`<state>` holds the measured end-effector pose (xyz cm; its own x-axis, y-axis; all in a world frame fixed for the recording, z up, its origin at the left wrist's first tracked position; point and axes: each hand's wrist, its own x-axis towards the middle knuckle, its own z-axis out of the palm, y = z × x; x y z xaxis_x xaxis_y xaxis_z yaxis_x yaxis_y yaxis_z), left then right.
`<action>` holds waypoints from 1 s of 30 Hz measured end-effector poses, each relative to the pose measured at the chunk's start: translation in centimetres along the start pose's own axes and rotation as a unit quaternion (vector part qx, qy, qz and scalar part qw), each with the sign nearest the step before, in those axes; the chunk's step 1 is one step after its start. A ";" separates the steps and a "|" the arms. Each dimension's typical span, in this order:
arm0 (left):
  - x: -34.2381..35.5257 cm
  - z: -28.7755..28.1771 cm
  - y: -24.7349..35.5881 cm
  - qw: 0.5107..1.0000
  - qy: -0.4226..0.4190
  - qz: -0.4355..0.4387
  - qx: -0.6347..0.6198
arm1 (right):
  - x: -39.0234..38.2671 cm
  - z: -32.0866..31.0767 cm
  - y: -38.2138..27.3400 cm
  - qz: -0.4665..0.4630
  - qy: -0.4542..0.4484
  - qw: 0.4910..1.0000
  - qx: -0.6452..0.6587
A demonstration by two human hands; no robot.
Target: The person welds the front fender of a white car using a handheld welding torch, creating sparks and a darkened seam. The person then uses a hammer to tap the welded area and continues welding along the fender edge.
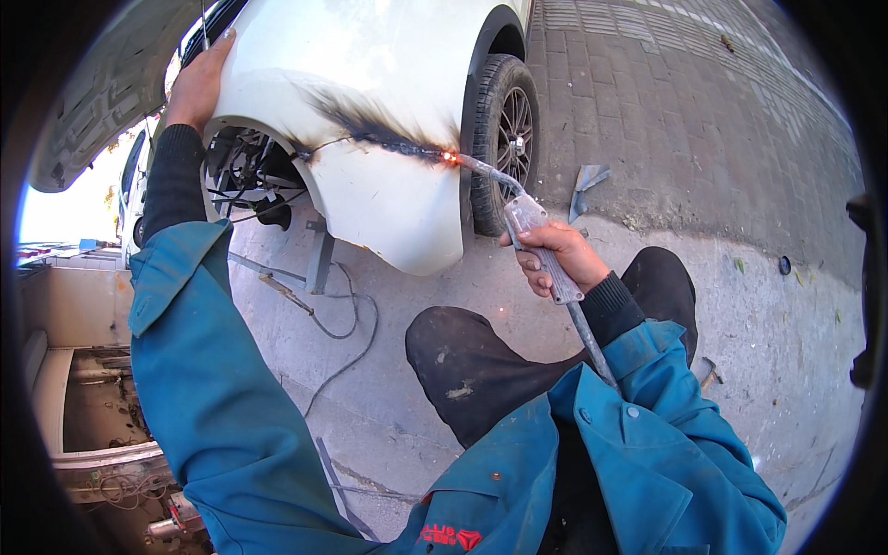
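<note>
My right hand is wrapped round the grey handle of a welding torch. The torch's bent neck reaches up and left, and its tip glows orange with sparks against a white car body panel. A black scorched seam runs left from the glowing spot across the panel, with soot fanning above it. At the upper left, my left hand grips the panel's top edge, thumb on the outer side; its other fingers are partly hidden. A thin metal rod rises beside those fingers.
Right of the seam stands the car's wheel. An opening in the bodywork shows dark parts. A raised hood hangs at upper left. Cables lie on the concrete, with a hammer and a bent metal scrap at right.
</note>
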<state>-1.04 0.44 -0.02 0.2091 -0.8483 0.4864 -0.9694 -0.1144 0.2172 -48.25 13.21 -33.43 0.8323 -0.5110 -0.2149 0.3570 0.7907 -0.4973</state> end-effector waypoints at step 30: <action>-0.2 -0.4 0.6 0.999 -0.007 -0.018 -0.029 | 0.0 -0.2 0.0 0.001 0.006 1.000 -0.006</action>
<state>-1.65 0.77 0.35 0.2419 -0.8518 0.4647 -0.9518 -0.1153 0.2841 -48.36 13.11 -33.63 0.8283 -0.5127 -0.2259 0.3499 0.7883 -0.5061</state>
